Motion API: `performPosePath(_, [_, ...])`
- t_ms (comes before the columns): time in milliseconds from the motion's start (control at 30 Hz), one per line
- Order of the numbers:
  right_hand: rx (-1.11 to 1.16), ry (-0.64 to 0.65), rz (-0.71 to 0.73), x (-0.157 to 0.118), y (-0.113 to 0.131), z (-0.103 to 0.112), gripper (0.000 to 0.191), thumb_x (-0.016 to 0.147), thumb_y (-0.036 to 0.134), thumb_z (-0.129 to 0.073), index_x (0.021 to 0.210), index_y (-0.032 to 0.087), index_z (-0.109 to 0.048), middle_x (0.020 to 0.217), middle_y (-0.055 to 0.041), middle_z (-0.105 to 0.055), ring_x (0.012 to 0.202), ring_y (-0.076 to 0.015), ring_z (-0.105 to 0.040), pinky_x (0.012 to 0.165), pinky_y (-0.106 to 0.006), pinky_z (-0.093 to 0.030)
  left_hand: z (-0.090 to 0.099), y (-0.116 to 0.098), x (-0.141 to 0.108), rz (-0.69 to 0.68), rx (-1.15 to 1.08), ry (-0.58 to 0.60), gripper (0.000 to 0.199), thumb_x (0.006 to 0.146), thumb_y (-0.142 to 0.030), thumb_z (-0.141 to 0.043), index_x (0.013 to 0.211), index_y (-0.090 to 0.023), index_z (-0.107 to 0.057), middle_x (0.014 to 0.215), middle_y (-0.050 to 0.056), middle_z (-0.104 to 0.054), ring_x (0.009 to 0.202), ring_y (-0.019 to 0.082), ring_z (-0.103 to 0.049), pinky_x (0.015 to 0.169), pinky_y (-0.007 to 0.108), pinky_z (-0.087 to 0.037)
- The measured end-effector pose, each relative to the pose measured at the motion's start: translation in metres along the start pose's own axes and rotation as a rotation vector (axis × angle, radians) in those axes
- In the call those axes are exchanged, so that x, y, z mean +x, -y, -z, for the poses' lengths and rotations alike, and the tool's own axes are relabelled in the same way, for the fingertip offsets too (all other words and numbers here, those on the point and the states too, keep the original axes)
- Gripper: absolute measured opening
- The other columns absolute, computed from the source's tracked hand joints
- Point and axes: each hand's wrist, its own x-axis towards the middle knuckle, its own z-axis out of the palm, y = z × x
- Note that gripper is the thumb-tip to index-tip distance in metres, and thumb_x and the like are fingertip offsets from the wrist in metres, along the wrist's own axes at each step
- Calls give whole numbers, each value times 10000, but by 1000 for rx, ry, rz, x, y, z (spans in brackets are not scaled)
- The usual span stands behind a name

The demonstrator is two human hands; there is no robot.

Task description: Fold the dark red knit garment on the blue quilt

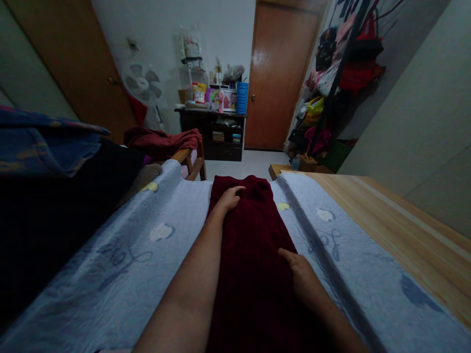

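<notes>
A long piece of dark red cloth (253, 235), perhaps a garment, lies lengthwise down the middle of the bed, its far end bunched slightly near the bed's edge. My left hand (231, 197) rests on the upper left part of that cloth, fingers stretched out to the right. Along the cloth's right edge is my right hand (297, 269), lower down, with one digit showing on top and the other fingers curled out of sight; it appears to grip the edge. The near end of the cloth runs out of view in shadow.
A pale blue patterned bedsheet (176, 206) covers the bed, beside a bare wooden board (397, 211) on the right. Dark clothes (66, 211) are heaped at left. Beyond stand a wooden chair (200, 162), a fan (144, 83) and a dark cabinet (224, 147).
</notes>
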Motion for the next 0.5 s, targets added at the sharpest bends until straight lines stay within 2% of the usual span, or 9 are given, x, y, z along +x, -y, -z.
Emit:
performPosePath(67, [13, 1, 12, 0, -1, 0, 243, 766, 285, -518, 867, 216, -728, 839, -48, -739, 760, -237, -664, 710, -307, -494, 1, -2, 0, 0, 22, 16, 553, 644, 49, -456, 1077, -186, -707, 1154, 49, -691, 1103, 191, -607, 1022, 296, -409])
performPosePath(200, [5, 0, 15, 1, -4, -1, 256, 770, 284, -507, 886, 220, -726, 874, -49, -741, 787, -243, -669, 725, -316, -498, 2, -4, 0, 32, 117, -10, 463, 662, 11, -496, 999, -194, -739, 1122, 79, -702, 1115, 235, -598, 1018, 328, -396])
performPosePath(300, [-16, 9, 12, 2, -4, -2, 264, 768, 278, -499, 893, 221, -725, 890, -51, -741, 806, -244, -672, 745, -322, -501, 2, -6, -2, 55, 202, -47, 390, 674, -32, -556, 971, -199, -746, 1095, 96, -703, 1093, 263, -603, 1006, 340, -395])
performPosePath(400, [-34, -6, 0, 2, -5, -3, 274, 763, 276, -500, 910, 221, -725, 904, -53, -741, 832, -248, -671, 762, -327, -503, 2, -11, -4, 48, 259, -89, 266, 725, -144, -616, 952, -189, -747, 1076, 104, -694, 1056, 263, -612, 989, 323, -405])
performPosePath(500, [-43, -5, -11, 2, -6, -3, 265, 754, 276, -512, 903, 222, -724, 891, -52, -743, 832, -250, -670, 755, -323, -505, 3, -15, -5, 52, 290, -146, 241, 794, -208, -578, 972, -179, -738, 1088, 115, -677, 1052, 256, -607, 991, 319, -403])
